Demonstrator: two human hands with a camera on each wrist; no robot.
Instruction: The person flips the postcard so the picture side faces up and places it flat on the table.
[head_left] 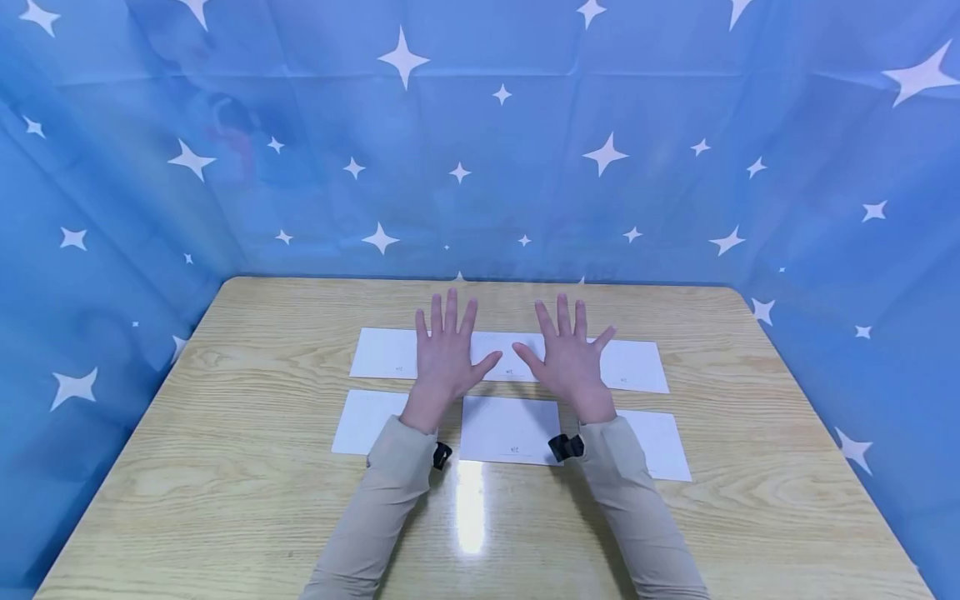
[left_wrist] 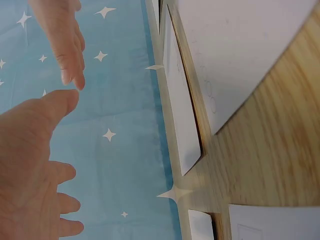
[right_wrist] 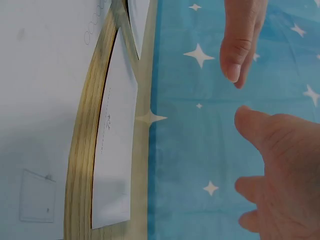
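Observation:
My left hand point(head_left: 447, 358) and right hand point(head_left: 572, 364) are held up over the table, fingers straight and spread, thumbs pointing toward each other. Neither holds anything. Beneath them lie white paper sheets in two rows. In the far row are a left sheet point(head_left: 381, 354), a middle sheet point(head_left: 501, 343) and a right sheet point(head_left: 636, 367), partly covered by the hands. The near row has a left sheet point(head_left: 366, 421), a middle sheet point(head_left: 510, 427) and a right sheet point(head_left: 663, 446). Faint printed marks show on a sheet point(right_wrist: 116, 135) in the right wrist view.
The sheets lie on a light wood-grain table point(head_left: 225, 433) with rounded far corners. A blue curtain point(head_left: 480, 125) with white stars hangs behind it and along both sides. Small black devices sit at the left wrist point(head_left: 442, 455) and right wrist point(head_left: 566, 447).

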